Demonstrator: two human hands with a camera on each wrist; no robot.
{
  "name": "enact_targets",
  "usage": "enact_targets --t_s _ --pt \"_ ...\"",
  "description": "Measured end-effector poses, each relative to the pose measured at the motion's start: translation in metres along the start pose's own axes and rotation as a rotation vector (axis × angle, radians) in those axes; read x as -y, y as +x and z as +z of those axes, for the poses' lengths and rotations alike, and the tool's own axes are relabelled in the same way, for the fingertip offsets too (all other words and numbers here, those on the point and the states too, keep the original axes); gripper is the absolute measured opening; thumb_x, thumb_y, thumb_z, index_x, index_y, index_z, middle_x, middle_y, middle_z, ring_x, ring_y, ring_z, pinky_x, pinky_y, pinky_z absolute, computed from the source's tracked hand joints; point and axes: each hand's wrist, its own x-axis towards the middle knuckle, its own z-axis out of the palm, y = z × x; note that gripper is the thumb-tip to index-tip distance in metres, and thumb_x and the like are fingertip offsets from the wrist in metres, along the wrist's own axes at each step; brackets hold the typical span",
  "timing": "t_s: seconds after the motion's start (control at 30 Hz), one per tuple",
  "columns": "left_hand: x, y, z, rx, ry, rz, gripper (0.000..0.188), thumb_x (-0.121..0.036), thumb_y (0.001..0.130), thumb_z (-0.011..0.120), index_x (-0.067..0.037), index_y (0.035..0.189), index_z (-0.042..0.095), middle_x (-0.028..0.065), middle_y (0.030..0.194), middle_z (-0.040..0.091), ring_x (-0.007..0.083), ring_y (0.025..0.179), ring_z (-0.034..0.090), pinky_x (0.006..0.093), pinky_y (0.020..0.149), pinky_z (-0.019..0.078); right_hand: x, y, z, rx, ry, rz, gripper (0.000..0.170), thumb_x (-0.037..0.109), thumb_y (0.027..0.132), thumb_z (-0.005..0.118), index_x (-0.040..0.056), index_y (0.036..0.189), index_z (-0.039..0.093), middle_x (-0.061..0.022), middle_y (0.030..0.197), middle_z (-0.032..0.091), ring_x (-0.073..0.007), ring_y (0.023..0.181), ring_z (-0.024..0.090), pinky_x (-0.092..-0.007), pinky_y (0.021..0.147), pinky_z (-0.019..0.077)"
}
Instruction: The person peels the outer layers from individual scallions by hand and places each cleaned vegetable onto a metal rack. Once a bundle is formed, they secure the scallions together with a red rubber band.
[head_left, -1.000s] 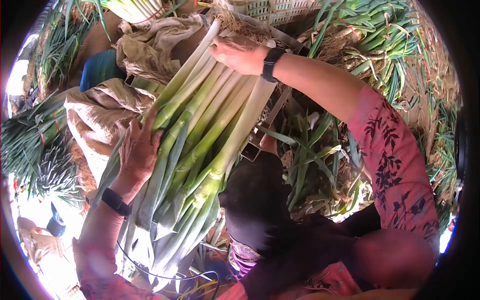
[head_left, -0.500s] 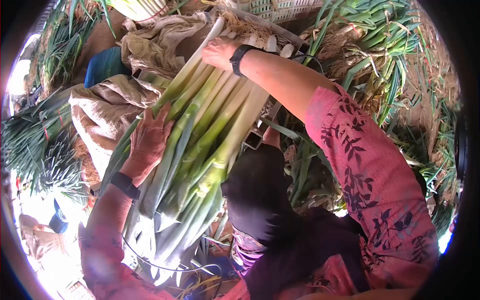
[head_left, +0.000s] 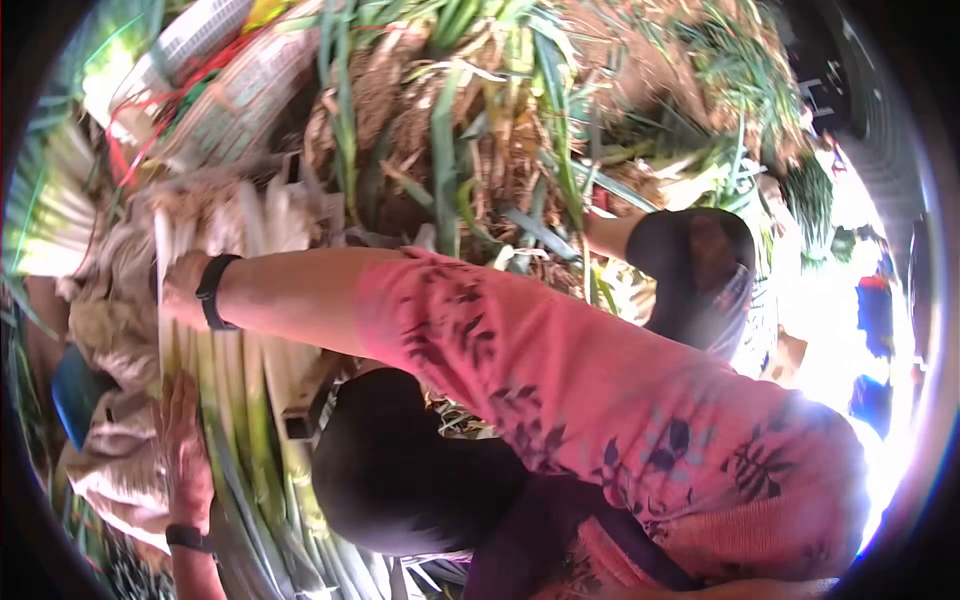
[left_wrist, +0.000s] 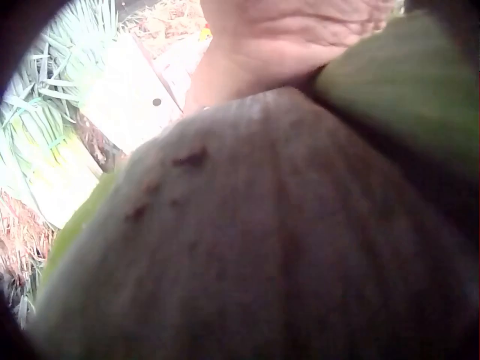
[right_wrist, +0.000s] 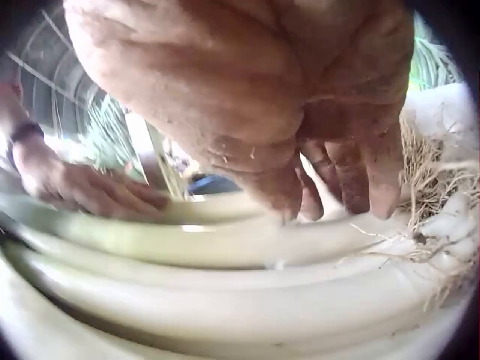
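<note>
A thick row of leeks (head_left: 255, 420) lies side by side, white root ends at the top of the head view and green leaves toward the person. My right hand (head_left: 183, 290) is at the white stems just below the roots. In the right wrist view its bent fingers (right_wrist: 384, 176) reach down onto the outermost leek (right_wrist: 225, 206), close to the tangled roots (right_wrist: 431, 176). Along the left side of the row my left hand (head_left: 187, 455) rests with its fingers extended. A leek stalk (left_wrist: 247, 225) fills most of the left wrist view, partly hiding that hand.
Crumpled sacking (head_left: 115, 330) and a blue object (head_left: 80, 395) are left of the row. A printed box (head_left: 245, 95) with red cord stands beyond the roots. Loose leaves and roots (head_left: 470, 150) litter the ground ahead. The person's dark-clad knee (head_left: 375, 470) is right beside the leeks.
The head view has swung right, so the leeks and both hands appear further left. Earlier, my right hand shifted across the stems to the row's left side. My left hand stays along that side.
</note>
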Motion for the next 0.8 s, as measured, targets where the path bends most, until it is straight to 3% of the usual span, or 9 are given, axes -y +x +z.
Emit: enact_targets --t_s 0.13,0.2,0.27,0.33,0.43,0.5,0.6,0.63,0.8 --pt "0.016 0.006 0.019 -0.026 0.128 0.102 0.049 -0.012 0.090 0.047 -0.001 0.137 0.040 0.0157 0.143 0.040 0.0356 0.136 0.031 0.0514 0.113 0.0231 -0.008 -0.122 -0.073 -0.221 0.274 -0.014 0.024 0.005 0.075 0.062 -0.0013 0.098 0.062 -0.0117 0.096 0.064 -0.0313 0.089 0.062 -0.0409 0.085 0.0509" --pt "0.028 0.001 0.019 -0.019 -0.050 0.094 0.051 -0.026 0.095 0.036 -0.004 0.140 0.039 0.0149 0.146 0.037 0.0337 0.138 0.028 0.0502 0.113 0.0204 -0.022 -0.200 -0.066 -0.835 0.500 -0.112 0.023 -0.003 0.078 0.056 -0.0021 0.100 0.060 -0.0139 0.099 0.062 -0.0331 0.093 0.061 -0.0408 0.088 0.0501" --pt "0.025 0.004 0.015 0.003 -0.238 0.083 0.056 -0.040 0.099 0.026 -0.008 0.143 0.037 0.0141 0.149 0.033 0.0319 0.140 0.025 0.0490 0.114 0.0176 -0.043 -0.287 -0.051 -0.708 0.351 0.296 0.035 -0.001 0.077 0.057 0.0048 0.112 0.059 -0.0165 0.108 0.060 -0.0316 0.101 0.059 -0.0396 0.088 0.0500" --pt "0.011 0.013 0.008 -0.013 -0.027 0.134 0.046 -0.009 0.093 0.041 -0.002 0.138 0.040 0.0195 0.144 0.038 0.0337 0.136 0.032 0.0439 0.113 0.0262 -0.077 -0.378 -0.029 -0.586 0.332 0.823 0.033 0.002 0.081 0.056 0.0042 0.114 0.059 -0.0177 0.110 0.060 -0.0310 0.101 0.059 -0.0367 0.088 0.0489" --pt "0.022 0.021 -0.007 0.033 -0.073 0.098 0.042 -0.006 0.091 0.048 0.002 0.132 0.046 0.0212 0.137 0.045 0.0348 0.130 0.040 0.0402 0.109 0.0317 -0.133 -0.515 0.019 -0.743 0.093 1.249 0.033 0.010 0.084 0.057 -0.0048 0.113 0.056 -0.0231 0.107 0.060 -0.0326 0.100 0.058 -0.0420 0.087 0.0452" --pt "0.022 0.027 -0.020 0.087 -0.144 0.023 0.041 -0.003 0.089 0.053 0.003 0.129 0.049 0.0198 0.130 0.052 0.0334 0.121 0.049 0.0379 0.106 0.0353 -0.182 -0.607 0.070 -0.430 0.235 1.637 0.028 0.015 0.082 0.059 -0.0041 0.103 0.060 -0.0286 0.106 0.059 -0.0409 0.092 0.060 -0.0482 0.080 0.0478" --pt "-0.042 0.045 -0.069 0.070 -0.199 -0.006 0.037 -0.005 0.091 0.052 0.001 0.128 0.051 0.0180 0.126 0.055 0.0298 0.116 0.054 0.0351 0.103 0.0382 -0.154 -0.618 0.078 -0.161 -0.067 1.530 0.019 0.018 0.078 0.064 0.0005 0.083 0.067 -0.0183 0.084 0.066 -0.0334 0.080 0.067 -0.0429 0.077 0.0520" --pt "-0.058 0.049 -0.071 -0.069 -0.488 -0.026 0.035 -0.006 0.093 0.051 0.001 0.127 0.053 0.0150 0.124 0.058 0.0237 0.114 0.056 0.0326 0.098 0.0408 -0.145 -0.618 0.076 -0.174 -0.048 1.534 0.019 0.018 0.078 0.064 0.0005 0.083 0.067 -0.0183 0.084 0.066 -0.0334 0.080 0.067 -0.0429 0.077 0.0520" --pt "-0.250 0.037 -0.152 -0.129 -0.701 0.050 0.035 -0.007 0.094 0.050 0.002 0.127 0.052 0.0125 0.121 0.060 0.0191 0.114 0.056 0.0299 0.097 0.0410 -0.142 -0.635 0.070 -0.525 0.432 1.576 0.036 0.031 0.082 0.065 -0.0042 0.089 0.062 -0.0268 0.084 0.065 -0.0367 0.081 0.066 -0.0463 0.073 0.0498"
